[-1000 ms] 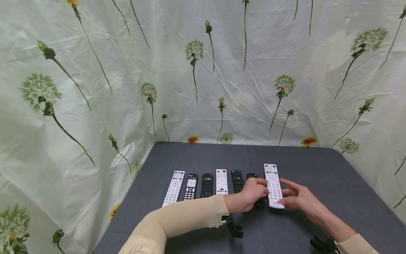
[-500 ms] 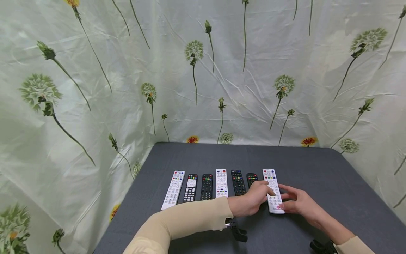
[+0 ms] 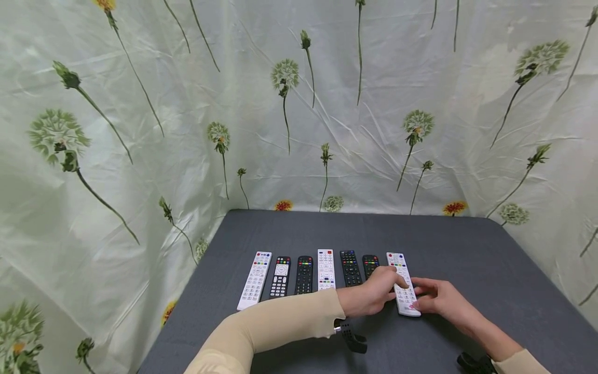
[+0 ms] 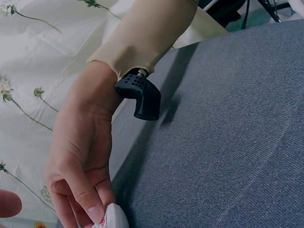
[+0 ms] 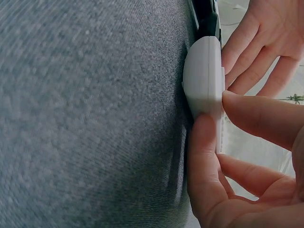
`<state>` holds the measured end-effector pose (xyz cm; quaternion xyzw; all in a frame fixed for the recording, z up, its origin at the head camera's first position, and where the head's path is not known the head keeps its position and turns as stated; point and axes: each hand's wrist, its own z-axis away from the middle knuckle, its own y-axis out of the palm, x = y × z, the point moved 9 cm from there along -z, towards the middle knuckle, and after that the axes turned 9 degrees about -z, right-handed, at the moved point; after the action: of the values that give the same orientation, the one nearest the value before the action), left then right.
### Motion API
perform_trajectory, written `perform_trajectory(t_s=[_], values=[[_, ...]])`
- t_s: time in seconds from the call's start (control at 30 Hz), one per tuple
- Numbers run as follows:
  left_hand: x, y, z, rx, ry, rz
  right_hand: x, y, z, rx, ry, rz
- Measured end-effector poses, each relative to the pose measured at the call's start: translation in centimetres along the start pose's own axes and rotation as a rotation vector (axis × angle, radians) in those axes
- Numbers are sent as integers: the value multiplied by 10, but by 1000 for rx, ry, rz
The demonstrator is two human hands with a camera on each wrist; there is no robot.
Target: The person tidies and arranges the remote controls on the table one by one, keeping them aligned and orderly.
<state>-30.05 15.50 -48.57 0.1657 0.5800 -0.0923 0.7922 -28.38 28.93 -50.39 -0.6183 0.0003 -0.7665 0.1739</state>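
My right hand pinches the near end of a white remote control by its right edge. In the right wrist view the right thumb lies on the button side and a finger presses the edge. My left hand reaches across from the left, its fingers over the middle of the same white remote. Those fingers look straight in the right wrist view. A black remote is partly covered by the left hand. The left wrist view catches only a fingertip of the left hand.
Left of the hands, several remotes lie in a row on the dark grey table: a white one, black ones, another white one. The left sleeve covers some near ends. A flowered curtain rises behind.
The white remote has slid toward the near edge, its far end now roughly level with the row. Both hands moved along with it; the left fingers shifted onto its face.
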Motion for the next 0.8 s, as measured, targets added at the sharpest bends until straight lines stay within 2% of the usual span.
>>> perform_trajectory(t_s=[0.23, 0.6, 0.8], values=[[1, 0, 0, 9, 5, -10, -1, -1, 1, -34, -2, 26], [2, 0, -2, 20, 21, 15, -3, -1, 3, -37, 15, 2], [-1, -3, -1, 22, 24, -23, 1, -5, 3, -20, 11, -25]])
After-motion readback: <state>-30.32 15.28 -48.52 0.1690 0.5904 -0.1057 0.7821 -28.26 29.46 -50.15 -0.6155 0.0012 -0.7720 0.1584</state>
